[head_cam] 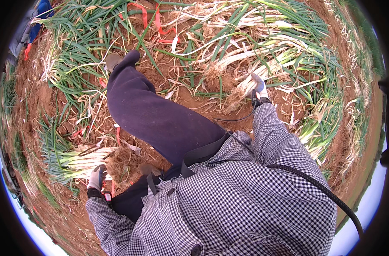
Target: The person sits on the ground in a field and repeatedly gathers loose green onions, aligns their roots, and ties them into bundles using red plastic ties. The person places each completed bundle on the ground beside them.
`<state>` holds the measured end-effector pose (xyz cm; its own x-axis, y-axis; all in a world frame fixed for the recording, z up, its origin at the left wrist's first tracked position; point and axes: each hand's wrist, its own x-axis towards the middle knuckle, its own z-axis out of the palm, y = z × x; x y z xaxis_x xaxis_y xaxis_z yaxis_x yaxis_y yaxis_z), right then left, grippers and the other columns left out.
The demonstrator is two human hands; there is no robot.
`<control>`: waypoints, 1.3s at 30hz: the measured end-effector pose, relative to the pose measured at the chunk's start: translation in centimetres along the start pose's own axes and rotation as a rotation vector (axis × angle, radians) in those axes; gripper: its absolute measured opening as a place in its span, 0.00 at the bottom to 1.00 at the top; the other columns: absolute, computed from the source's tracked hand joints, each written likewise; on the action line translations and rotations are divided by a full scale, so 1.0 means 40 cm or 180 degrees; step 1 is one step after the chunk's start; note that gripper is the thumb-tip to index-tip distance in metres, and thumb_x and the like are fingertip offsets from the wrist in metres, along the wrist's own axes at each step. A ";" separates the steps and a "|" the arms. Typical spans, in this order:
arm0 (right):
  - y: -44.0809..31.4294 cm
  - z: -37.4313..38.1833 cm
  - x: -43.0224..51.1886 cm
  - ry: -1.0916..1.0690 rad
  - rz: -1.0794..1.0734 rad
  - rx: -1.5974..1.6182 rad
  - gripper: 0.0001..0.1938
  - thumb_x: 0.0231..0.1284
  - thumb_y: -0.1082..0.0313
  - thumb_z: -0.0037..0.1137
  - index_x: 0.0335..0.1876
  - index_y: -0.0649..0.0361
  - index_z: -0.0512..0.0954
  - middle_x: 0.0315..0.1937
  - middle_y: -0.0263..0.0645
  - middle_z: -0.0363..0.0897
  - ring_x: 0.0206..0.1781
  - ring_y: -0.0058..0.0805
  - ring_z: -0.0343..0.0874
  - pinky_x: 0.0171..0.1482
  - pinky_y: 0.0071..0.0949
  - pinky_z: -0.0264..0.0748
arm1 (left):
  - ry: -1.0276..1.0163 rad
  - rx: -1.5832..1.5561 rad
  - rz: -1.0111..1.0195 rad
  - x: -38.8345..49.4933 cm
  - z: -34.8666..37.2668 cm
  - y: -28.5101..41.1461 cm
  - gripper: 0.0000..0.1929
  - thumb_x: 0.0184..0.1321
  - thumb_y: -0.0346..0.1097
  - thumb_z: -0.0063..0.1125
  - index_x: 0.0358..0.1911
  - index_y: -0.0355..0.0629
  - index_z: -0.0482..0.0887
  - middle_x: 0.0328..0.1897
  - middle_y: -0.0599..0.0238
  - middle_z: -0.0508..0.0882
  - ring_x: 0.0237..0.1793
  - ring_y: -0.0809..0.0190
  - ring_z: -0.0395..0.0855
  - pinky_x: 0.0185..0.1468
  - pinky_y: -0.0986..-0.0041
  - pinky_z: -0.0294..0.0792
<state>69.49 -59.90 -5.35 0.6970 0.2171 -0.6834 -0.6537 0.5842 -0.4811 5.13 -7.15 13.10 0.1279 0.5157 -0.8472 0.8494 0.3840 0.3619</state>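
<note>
My left hand, in a white and grey work glove, rests against the white shanks of a bundle of long green onions lying on the soil. The bundle's brown root mass points toward my body, its green leaves away. Whether the fingers grip the shanks is not clear. My right hand, gloved the same way, closes around a few white onion stalks just above their shaggy roots. These stalks lie at the near edge of a loose pile of green onions; some fingers are hidden.
Red tying ribbons lie on the reddish soil among dry leaf scraps. Another heap of green onions spreads at upper left, near a person's clothed legs. More onions lie at right. My bent leg crosses the middle; a cable runs from my right wrist.
</note>
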 end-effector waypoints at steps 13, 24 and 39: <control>-0.063 0.035 -0.124 -0.1030 -0.0092 0.0542 0.08 0.65 0.66 0.58 0.38 0.64 0.78 0.33 0.43 0.82 0.40 0.43 0.83 0.54 0.44 0.81 | -0.0090 -0.0120 0.0322 0.030 -0.005 0.017 0.16 0.70 0.43 0.55 0.55 0.44 0.82 0.45 0.68 0.86 0.37 0.68 0.81 0.37 0.76 0.71; 0.000 0.473 -0.302 -0.2107 -0.0858 0.0524 0.16 0.70 0.61 0.52 0.54 0.66 0.76 0.48 0.52 0.81 0.51 0.48 0.80 0.58 0.55 0.76 | 0.0445 0.0633 0.1883 0.019 -0.023 0.215 0.17 0.67 0.38 0.55 0.53 0.33 0.84 0.39 0.62 0.88 0.39 0.66 0.83 0.47 0.73 0.74; -0.311 1.111 -0.832 -0.3197 -0.2290 -0.1273 0.18 0.76 0.59 0.40 0.56 0.64 0.75 0.49 0.46 0.82 0.46 0.42 0.83 0.46 0.43 0.83 | 0.1135 0.1872 0.2426 0.008 -0.112 0.259 0.17 0.66 0.45 0.50 0.45 0.41 0.86 0.43 0.51 0.88 0.45 0.46 0.85 0.50 0.62 0.75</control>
<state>67.50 -39.64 47.78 0.7272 0.5435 0.4193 0.0365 0.5793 -0.8143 11.69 0.43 18.30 0.6604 0.6998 -0.2722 0.7348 -0.5276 0.4263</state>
